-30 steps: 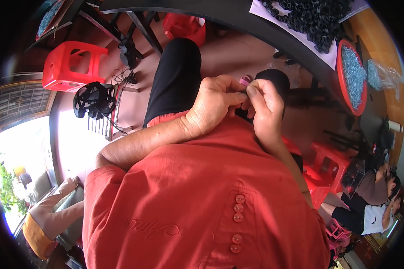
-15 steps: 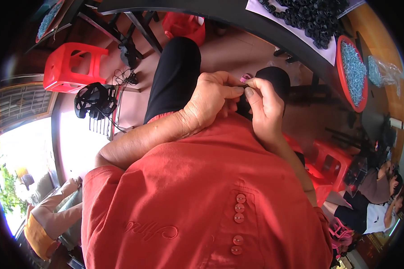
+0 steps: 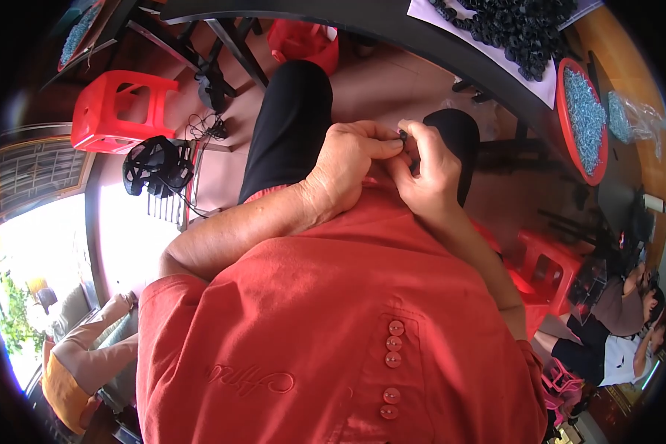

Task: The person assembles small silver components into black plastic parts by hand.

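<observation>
Above my lap my two hands meet, fingertips together. My left hand (image 3: 354,159) is closed, its thumb and forefinger pinching a small dark piece (image 3: 402,136) too small to name. My right hand (image 3: 428,164) has its fingers curled in, the forefinger at the dark piece and the thumb just below it. Whether the right fingers hold anything else is hidden. Under and behind the hands are my knees in black trousers (image 3: 287,122) and the front of my red shirt (image 3: 333,296).
A dark table (image 3: 392,37) curves ahead. Toward the right it bears a heap of small black parts (image 3: 514,37), a red tray (image 3: 601,152) of bluish metal pieces and a clear bag (image 3: 636,122). Red stools (image 3: 89,111) stand left and right. Other people sit behind on both sides.
My right hand has drawn in lower and curled its fingers more. A small pink thing at the fingertips no longer shows; the dark piece is now visible there.
</observation>
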The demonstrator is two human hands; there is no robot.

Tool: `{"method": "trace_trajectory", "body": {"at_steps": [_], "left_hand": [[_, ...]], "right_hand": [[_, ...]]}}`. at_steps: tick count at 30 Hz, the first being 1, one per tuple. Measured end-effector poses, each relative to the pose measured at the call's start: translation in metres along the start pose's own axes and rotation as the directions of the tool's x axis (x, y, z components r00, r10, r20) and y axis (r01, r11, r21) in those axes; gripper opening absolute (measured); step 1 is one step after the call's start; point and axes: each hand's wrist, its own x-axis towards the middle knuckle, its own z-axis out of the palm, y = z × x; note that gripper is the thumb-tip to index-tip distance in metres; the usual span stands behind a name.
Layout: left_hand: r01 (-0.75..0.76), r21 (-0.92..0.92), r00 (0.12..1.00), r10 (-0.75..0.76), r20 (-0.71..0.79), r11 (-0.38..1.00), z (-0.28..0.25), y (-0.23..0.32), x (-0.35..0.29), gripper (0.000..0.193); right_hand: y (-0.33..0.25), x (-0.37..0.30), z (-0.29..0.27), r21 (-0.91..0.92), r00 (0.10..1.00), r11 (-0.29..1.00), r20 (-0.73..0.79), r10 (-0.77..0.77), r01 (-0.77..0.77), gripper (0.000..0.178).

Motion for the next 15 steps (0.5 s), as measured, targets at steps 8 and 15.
{"method": "trace_trajectory", "body": {"at_steps": [8,15], "left_hand": [[0.106,0.038,0.994,-0.106,0.016,0.994,0.0022,0.0102,-0.0045,0.015],[-0.044,0.215,0.998,0.035,0.048,0.976,0.0027,0.0088,-0.0077,0.011]], "right_hand": [[0.0032,0.0015,-0.0020,0.011,0.995,0.996,-0.028,-0.091,0.092,0.040],[0.0026,0.0003,-0.0048,0.028,0.989,0.989,-0.023,-0.145,0.145,0.043]]}}
